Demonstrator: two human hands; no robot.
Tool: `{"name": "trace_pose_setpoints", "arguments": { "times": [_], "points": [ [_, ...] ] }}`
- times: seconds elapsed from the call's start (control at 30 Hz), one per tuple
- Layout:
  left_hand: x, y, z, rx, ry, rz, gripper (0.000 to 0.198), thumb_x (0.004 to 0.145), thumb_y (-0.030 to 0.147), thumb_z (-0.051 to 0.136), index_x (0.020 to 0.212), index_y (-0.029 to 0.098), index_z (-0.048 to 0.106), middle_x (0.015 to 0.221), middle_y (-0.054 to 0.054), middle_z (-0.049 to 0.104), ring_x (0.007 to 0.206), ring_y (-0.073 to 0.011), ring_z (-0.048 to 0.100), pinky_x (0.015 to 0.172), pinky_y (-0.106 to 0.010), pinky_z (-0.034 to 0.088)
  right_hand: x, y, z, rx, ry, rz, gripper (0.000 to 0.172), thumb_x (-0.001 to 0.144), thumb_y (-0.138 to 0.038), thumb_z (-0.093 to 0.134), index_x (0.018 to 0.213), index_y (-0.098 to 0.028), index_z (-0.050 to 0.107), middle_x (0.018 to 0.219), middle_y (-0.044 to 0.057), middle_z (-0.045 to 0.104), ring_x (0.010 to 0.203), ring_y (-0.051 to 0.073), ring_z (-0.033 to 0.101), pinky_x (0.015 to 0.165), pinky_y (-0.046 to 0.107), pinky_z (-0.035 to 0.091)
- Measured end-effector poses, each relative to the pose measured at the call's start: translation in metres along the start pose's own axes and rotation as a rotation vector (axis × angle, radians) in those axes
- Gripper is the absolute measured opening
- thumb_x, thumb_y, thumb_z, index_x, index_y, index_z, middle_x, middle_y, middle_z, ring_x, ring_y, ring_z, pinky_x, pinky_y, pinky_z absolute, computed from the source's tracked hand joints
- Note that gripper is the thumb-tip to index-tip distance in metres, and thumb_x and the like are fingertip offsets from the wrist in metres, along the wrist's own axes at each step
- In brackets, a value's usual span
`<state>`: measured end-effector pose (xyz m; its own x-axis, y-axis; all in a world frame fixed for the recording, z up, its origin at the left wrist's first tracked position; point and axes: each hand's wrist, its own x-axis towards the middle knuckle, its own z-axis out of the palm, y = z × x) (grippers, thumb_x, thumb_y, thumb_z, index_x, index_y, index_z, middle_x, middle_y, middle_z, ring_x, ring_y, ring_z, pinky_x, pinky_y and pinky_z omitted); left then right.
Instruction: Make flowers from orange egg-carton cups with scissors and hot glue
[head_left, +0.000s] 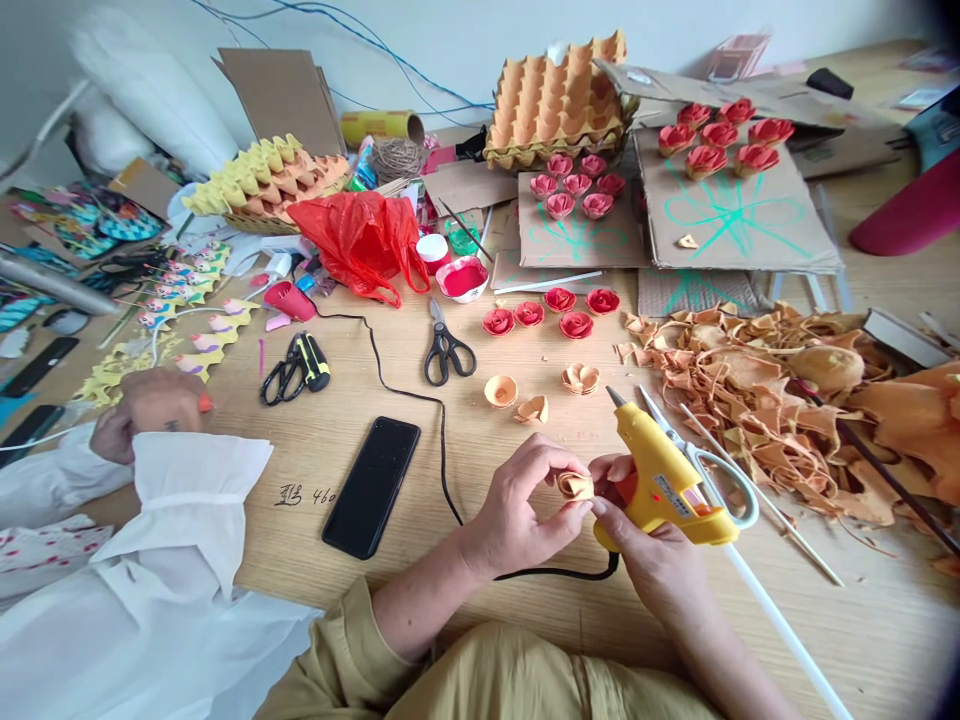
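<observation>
My left hand point(525, 505) pinches a small orange carton-paper flower bud point(575, 486) between thumb and fingertips. My right hand point(660, 560) is closed about the handle of a yellow hot glue gun point(660, 480), its nozzle pointing up and left. The right thumb reaches to the bud's edge; part of the grip is hidden behind that hand. A white glue stick point(784, 625) sticks out of the gun's rear. Just beyond my hands lie an orange paper cup point(501, 391), a cut petal piece point(533, 409) and an open orange flower point(580, 378).
Orange scraps point(750, 400) and light-handled scissors point(724, 485) lie right. Red roses point(576, 325) and cardboard point(742, 220) stand behind. A phone point(371, 487), black scissors point(448, 355) and a cable point(444, 440) lie left. Another person's hand point(161, 405) rests at far left.
</observation>
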<state>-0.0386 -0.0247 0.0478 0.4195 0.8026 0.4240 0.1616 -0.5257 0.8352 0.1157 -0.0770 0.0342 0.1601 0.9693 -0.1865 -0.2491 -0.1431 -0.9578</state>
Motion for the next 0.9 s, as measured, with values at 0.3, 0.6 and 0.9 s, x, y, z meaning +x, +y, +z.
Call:
{"name": "trace_pose_setpoints", "arguments": {
  "times": [0.3, 0.6, 0.9],
  "points": [
    [0.0022, 0.0016, -0.0041, 0.028, -0.041, 0.145, 0.025, 0.089, 0.009, 0.062, 0.11, 0.021, 0.06, 0.099, -0.006, 0.065, 0.092, -0.0176, 0.065, 0.082, -0.032, 0.059, -0.0014, -0.0002, -0.0029, -0.021, 0.0, -0.028, 0.024, 0.08, -0.036, 0.079, 0.091, -0.027, 0.06, 0.091, 0.002, 0.067, 0.087, 0.021, 0.063, 0.08, 0.032, 0.053],
    [0.0, -0.0007, -0.0038, 0.104, -0.019, 0.249, 0.03, 0.085, 0.005, 0.064, 0.112, 0.019, 0.06, 0.104, -0.008, 0.069, 0.099, -0.0171, 0.068, 0.087, -0.028, 0.06, -0.0031, 0.004, -0.0053, -0.02, -0.021, -0.033, 0.023, 0.083, -0.034, 0.076, 0.093, -0.027, 0.057, 0.095, 0.002, 0.066, 0.094, 0.021, 0.064, 0.086, 0.033, 0.053],
    [-0.0025, -0.0017, -0.0008, 0.088, 0.026, 0.252, 0.031, 0.085, 0.003, 0.061, 0.11, 0.021, 0.063, 0.105, -0.006, 0.069, 0.093, -0.0154, 0.071, 0.084, -0.029, 0.063, -0.0023, 0.0079, -0.0066, -0.023, -0.028, -0.055, 0.025, 0.083, -0.035, 0.077, 0.094, -0.027, 0.057, 0.097, 0.003, 0.066, 0.098, 0.023, 0.064, 0.09, 0.034, 0.053]
  ]
}}
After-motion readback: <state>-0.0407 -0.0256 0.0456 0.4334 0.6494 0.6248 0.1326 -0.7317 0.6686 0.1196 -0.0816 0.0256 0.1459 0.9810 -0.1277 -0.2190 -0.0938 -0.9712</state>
